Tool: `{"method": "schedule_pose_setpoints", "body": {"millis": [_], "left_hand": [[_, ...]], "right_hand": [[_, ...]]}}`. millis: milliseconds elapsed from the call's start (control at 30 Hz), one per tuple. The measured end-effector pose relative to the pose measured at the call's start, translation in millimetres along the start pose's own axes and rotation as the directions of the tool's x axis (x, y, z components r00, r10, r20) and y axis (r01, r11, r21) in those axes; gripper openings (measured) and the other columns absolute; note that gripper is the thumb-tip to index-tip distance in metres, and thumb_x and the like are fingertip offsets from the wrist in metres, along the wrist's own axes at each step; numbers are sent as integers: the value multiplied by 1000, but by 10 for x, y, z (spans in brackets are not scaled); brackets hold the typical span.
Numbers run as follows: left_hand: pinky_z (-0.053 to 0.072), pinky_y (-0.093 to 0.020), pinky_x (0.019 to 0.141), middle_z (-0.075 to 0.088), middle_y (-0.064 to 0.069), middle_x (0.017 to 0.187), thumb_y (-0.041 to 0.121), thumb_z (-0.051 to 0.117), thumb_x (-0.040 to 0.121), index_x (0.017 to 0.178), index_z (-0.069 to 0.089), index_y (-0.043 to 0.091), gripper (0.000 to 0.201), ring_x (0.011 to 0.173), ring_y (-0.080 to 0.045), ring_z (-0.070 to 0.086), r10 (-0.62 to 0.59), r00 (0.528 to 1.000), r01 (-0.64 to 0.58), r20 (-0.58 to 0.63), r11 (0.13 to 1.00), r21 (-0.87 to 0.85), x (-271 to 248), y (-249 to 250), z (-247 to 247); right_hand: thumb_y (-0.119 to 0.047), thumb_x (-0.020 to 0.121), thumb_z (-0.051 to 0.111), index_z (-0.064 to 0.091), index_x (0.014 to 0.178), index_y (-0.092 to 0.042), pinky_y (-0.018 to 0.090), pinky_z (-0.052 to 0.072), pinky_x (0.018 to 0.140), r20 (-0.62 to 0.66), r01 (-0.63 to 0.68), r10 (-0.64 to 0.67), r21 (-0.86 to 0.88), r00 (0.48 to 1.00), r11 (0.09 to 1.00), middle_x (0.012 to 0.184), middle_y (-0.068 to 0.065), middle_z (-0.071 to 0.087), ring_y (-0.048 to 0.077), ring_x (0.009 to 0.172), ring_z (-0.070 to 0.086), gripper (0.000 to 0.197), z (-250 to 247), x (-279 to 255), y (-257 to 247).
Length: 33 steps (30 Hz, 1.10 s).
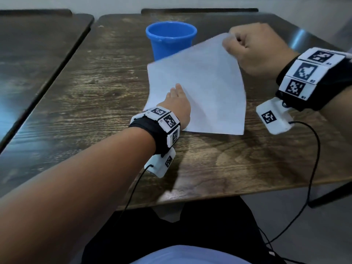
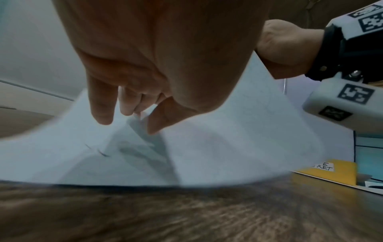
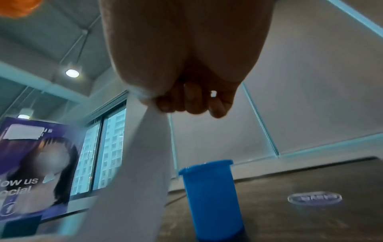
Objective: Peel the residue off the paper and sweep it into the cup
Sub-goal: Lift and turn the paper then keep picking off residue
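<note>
- Head view: a white rectangular paper sheet [image 1: 202, 86] lies on the dark wood-grain desk [image 1: 95, 88], its far corner lifted at about 1 o'clock.
- The right hand [image 1: 255, 52] pinches that raised corner, its fingers curled around the edge.
- The left hand [image 1: 178, 103] presses on the sheet's near-left part at about 8 o'clock, fingers [image 2: 102, 104] pointing down, thumb touching the paper.
- A blue plastic cup [image 1: 170, 41] stands upright at 12 o'clock, just behind the sheet.

Left hand [image 1: 178, 103] low, fingers [image 2: 102, 104] pointing down, right hand [image 1: 253, 52] raised, fingers curled in a pinch
</note>
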<state>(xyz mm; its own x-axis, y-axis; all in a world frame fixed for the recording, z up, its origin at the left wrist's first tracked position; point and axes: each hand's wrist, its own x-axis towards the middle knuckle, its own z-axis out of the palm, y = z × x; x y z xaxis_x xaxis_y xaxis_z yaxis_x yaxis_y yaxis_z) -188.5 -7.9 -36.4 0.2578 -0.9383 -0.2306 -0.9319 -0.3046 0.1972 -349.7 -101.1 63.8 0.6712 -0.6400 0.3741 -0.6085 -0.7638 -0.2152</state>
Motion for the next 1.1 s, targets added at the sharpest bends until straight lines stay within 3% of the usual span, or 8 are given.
{"method": "schedule_pose_setpoints", "body": {"millis": [267, 367, 467, 667, 733, 833, 933, 1100], "left_hand": [[25, -55, 120, -15, -13, 167, -10, 34, 93, 158, -18, 15, 88, 155, -35, -1, 186, 982, -185, -12, 981, 59, -13, 62, 193], [41, -53, 105, 15, -15, 162, -1, 41, 96, 159, 11, 21, 73, 146, -41, 25, 222, 962, -254, 158, 941, 223, -18, 64, 274], [43, -42, 77, 45, -15, 136, 6, 45, 98, 142, 40, 9, 44, 118, -38, 55, 216, 954, -279, 206, 891, 357, 13, -27, 300], [57, -38, 79, 67, -9, 92, 17, 68, 90, 72, 59, 14, 20, 65, -21, 55, -8, 959, -132, 284, 872, 471, 80, -350, 79], [53, -43, 87, 62, -14, 124, 16, 60, 94, 103, 64, 14, 9, 90, -27, 62, 5, 983, -77, 185, 921, 382, 84, -302, 59], [30, -55, 113, 8, -17, 165, 7, 40, 101, 160, 3, 14, 71, 150, -38, 19, 133, 987, -152, 88, 952, 266, 81, -81, 160], [34, -61, 112, 3, -12, 166, -1, 55, 92, 160, -4, 26, 94, 149, -44, 16, 233, 952, -284, 201, 917, 281, 153, 2, 292], [48, -58, 97, 26, -15, 150, 10, 72, 86, 154, 15, 22, 90, 130, -47, 43, 105, 963, -205, 247, 881, 427, 213, -99, 342]], "right_hand": [[-28, 103, 42, 47, 73, -1, 31, 29, 54, 46, -55, 54, 13, 997, 998, 63, 5, 42, 23, 60, 37, 40, 109, -40, -26], [-28, 103, 40, 46, 72, -2, 32, 28, 53, 28, -100, 99, 45, 995, 994, 62, 3, 39, 21, 58, 35, 41, 157, -56, -47], [-27, 102, 40, 43, 71, 0, 34, 25, 51, -19, -136, 138, 60, 990, 989, 63, 4, 37, 22, 59, 33, 42, 123, -66, -12], [-26, 100, 42, 40, 71, 3, 32, 22, 49, -46, -189, 195, 109, 980, 976, 65, 7, 36, 22, 60, 31, 41, 26, -134, 69], [-25, 101, 42, 41, 71, 4, 28, 21, 46, -22, -214, 219, 121, 976, 969, 58, -3, 41, 22, 58, 30, 41, 35, -162, 74], [-24, 100, 43, 44, 73, 5, 28, 26, 48, -11, -225, 228, 125, 974, 966, 62, 6, 44, 23, 62, 35, 40, 98, -165, 66], [-25, 99, 44, 48, 78, 9, 39, 29, 55, -1, -215, 217, 108, 976, 971, 74, 28, 46, 34, 66, 39, 40, 155, -158, 40], [-25, 99, 43, 42, 73, 6, 39, 19, 54, 1, -222, 223, 104, 975, 970, 68, 14, 38, 23, 63, 34, 41, 144, -172, 41]]}}
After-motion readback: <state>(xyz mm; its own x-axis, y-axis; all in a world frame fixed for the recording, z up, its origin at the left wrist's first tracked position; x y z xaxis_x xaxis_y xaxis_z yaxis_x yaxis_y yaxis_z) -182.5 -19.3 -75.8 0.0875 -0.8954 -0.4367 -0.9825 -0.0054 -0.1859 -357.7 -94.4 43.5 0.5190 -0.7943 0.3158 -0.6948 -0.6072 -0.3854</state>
